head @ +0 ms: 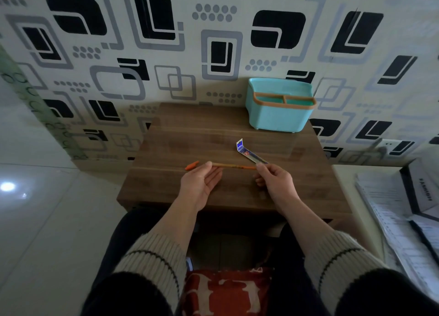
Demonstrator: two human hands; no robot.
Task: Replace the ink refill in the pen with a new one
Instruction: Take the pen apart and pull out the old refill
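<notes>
**Pen held level over the small table**

Pen (pixel 234 166), orange and slim, lies crosswise in the air just above the wooden table (pixel 190 144), between my two hands. My right hand (pixel 275 180) pinches its right end between thumb and fingertips. My left hand (pixel 200 181) is palm-up and loosely open, its fingertips steadying the left end. An orange cap (pixel 191 165) shows just past my left fingers. Behind my right hand, a packaged refill (pixel 249 152) in a blue-topped sleeve lies on the table. A turquoise desk organiser (pixel 280 105) stands at the far right corner, against the patterned wall.
</notes>
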